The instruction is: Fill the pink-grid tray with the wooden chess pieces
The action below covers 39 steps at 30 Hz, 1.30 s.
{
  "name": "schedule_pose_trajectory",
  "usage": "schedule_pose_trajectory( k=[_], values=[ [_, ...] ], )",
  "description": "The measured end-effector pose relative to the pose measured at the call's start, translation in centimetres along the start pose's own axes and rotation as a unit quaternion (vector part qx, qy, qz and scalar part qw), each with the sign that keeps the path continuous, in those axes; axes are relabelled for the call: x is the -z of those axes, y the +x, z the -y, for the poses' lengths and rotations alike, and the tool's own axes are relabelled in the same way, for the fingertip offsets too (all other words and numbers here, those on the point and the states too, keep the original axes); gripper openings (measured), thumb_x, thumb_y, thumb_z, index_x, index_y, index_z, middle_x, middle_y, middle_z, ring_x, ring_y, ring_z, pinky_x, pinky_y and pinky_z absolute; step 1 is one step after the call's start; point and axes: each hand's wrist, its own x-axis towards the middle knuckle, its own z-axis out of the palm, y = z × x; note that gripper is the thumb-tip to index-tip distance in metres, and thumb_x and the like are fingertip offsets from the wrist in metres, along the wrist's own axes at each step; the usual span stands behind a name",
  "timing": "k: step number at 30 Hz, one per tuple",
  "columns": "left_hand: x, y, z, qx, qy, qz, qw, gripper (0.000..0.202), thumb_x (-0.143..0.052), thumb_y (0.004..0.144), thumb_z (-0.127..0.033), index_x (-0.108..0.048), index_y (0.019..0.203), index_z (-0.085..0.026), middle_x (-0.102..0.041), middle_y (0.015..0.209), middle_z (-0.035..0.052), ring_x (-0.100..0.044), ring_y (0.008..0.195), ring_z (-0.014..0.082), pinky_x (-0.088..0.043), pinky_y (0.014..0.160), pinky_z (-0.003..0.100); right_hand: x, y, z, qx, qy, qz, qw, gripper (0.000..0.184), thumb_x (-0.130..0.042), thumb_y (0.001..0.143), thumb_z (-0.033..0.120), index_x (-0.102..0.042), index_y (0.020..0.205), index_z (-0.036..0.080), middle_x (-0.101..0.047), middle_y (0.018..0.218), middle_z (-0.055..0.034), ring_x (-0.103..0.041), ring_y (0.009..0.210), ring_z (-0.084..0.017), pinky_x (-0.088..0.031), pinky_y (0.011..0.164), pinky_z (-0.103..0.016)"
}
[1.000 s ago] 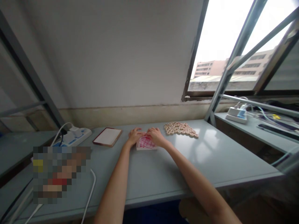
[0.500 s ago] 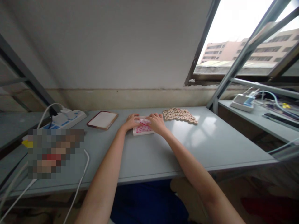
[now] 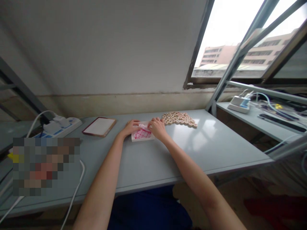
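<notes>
Steadiness seems to be why our left hand [image 3: 130, 127] sits against the left side of the shallow white box [image 3: 143, 139] on the table [image 3: 148, 166], while our right hand [image 3: 157, 127] bends over the pink-patterned wrap [image 3: 141, 134] inside it. We cannot tell whether either grip is clenched on anything. Wooden discs [image 3: 178, 118] lie grouped just beyond our right hand, perhaps set aside to stay out of our way.

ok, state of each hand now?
Left hand: at left side of shallow white box, grip unclear.
Right hand: curled by pink-patterned material in the box, grip unclear.
</notes>
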Motion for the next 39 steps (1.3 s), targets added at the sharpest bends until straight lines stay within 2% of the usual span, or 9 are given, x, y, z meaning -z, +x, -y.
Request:
schedule_pose_trajectory(
  k=[6, 10, 12, 16, 22, 29, 33, 36, 39],
  values=[
    [0.2, -0.1, -0.3, 0.023, 0.062, -0.024, 0.998, 0.032, -0.065, 0.054, -0.039, -0.062, 0.076, -0.016, -0.054, 0.101, 0.0087, -0.047, 0.098, 0.0225, -0.034, 0.09, 0.035, 0.6, 0.2, 0.0, 0.0, 0.005, 0.0, 1.0, 0.015, -0.051, 0.078, 0.032, -0.064, 0.078, 0.023, -0.054, 0.089, -0.0046, -0.04, 0.09, -0.019, -0.024, 0.076, -0.033],
    [0.2, 0.0, -0.2, 0.039, 0.1, -0.032, 0.994, 0.035, -0.064, 0.053, -0.042, -0.063, 0.077, -0.016, -0.052, 0.096, 0.008, -0.046, 0.096, 0.0236, -0.035, 0.089, 0.035, 1.2, 0.1, -0.2, 0.053, 0.032, 0.046, 0.997, 0.018, -0.054, 0.076, 0.037, -0.064, 0.085, 0.025, -0.051, 0.096, -0.0042, -0.039, 0.094, -0.018, -0.028, 0.074, -0.028],
    [0.3, 0.0, -0.2, 0.044, 0.103, -0.031, 0.993, 0.032, -0.063, 0.055, -0.038, -0.063, 0.079, -0.017, -0.051, 0.095, 0.0074, -0.045, 0.096, 0.0236, -0.035, 0.089, 0.035, 1.1, 0.0, -0.3, 0.071, 0.039, 0.065, 0.995, 0.019, -0.057, 0.074, 0.037, -0.063, 0.088, 0.025, -0.05, 0.099, -0.0039, -0.038, 0.095, -0.018, -0.03, 0.073, -0.027],
    [0.2, 0.0, -0.1, 0.057, 0.099, -0.029, 0.993, 0.026, -0.057, 0.058, -0.028, -0.063, 0.081, -0.017, -0.049, 0.092, 0.0064, -0.045, 0.095, 0.0225, -0.035, 0.088, 0.034, 0.7, -0.1, -0.7, 0.062, 0.046, 0.074, 0.994, 0.017, -0.059, 0.073, 0.031, -0.061, 0.089, 0.025, -0.048, 0.102, -0.0034, -0.038, 0.096, -0.019, -0.032, 0.073, -0.027],
    [0.4, -0.2, -0.4, 0.054, 0.087, -0.012, 0.995, 0.021, -0.057, 0.057, -0.025, -0.062, 0.077, -0.019, -0.047, 0.09, 0.0044, -0.046, 0.093, 0.0212, -0.036, 0.088, 0.034, 0.5, -0.1, -0.9, 0.061, 0.068, 0.081, 0.993, 0.016, -0.057, 0.074, 0.024, -0.059, 0.089, 0.024, -0.047, 0.104, -0.0033, -0.038, 0.097, -0.018, -0.033, 0.075, -0.027],
    [0.2, 0.0, -0.5, 0.051, 0.098, -0.028, 0.993, 0.024, -0.052, 0.066, -0.035, -0.063, 0.077, -0.017, -0.05, 0.091, 0.0064, -0.047, 0.093, 0.021, -0.035, 0.088, 0.035, 0.2, -0.1, -0.8, 0.067, 0.072, 0.077, 0.992, 0.018, -0.054, 0.076, 0.022, -0.058, 0.092, 0.026, -0.047, 0.105, -0.0028, -0.038, 0.097, -0.018, -0.033, 0.076, -0.028],
    [0.2, 0.0, -0.4, 0.034, 0.088, -0.008, 0.996, 0.022, -0.056, 0.063, -0.031, -0.063, 0.077, -0.016, -0.053, 0.09, 0.0058, -0.049, 0.09, 0.0196, -0.036, 0.087, 0.034, -0.1, -0.1, -0.8, 0.073, 0.074, 0.061, 0.993, 0.025, -0.055, 0.076, 0.028, -0.055, 0.101, 0.028, -0.047, 0.107, -0.0029, -0.038, 0.098, -0.019, -0.033, 0.078, -0.03],
    [0.3, -0.1, -0.5, 0.023, 0.08, -0.002, 0.996, 0.021, -0.058, 0.061, -0.032, -0.063, 0.075, -0.017, -0.055, 0.089, 0.0045, -0.05, 0.089, 0.019, -0.037, 0.086, 0.032, -0.1, -0.1, -0.8, 0.066, 0.066, 0.078, 0.993, 0.027, -0.054, 0.077, 0.033, -0.055, 0.104, 0.028, -0.046, 0.109, -0.0039, -0.038, 0.099, -0.019, -0.032, 0.079, -0.031],
    [0.4, -0.2, -0.6, 0.023, 0.08, -0.004, 0.997, 0.021, -0.061, 0.058, -0.032, -0.062, 0.074, -0.018, -0.055, 0.089, 0.0036, -0.05, 0.089, 0.019, -0.037, 0.085, 0.032, 0.1, -0.2, -0.7, 0.062, 0.06, 0.083, 0.993, 0.026, -0.051, 0.079, 0.029, -0.054, 0.105, 0.029, -0.046, 0.11, -0.0039, -0.037, 0.099, -0.019, -0.032, 0.078, -0.03]
  ],
)
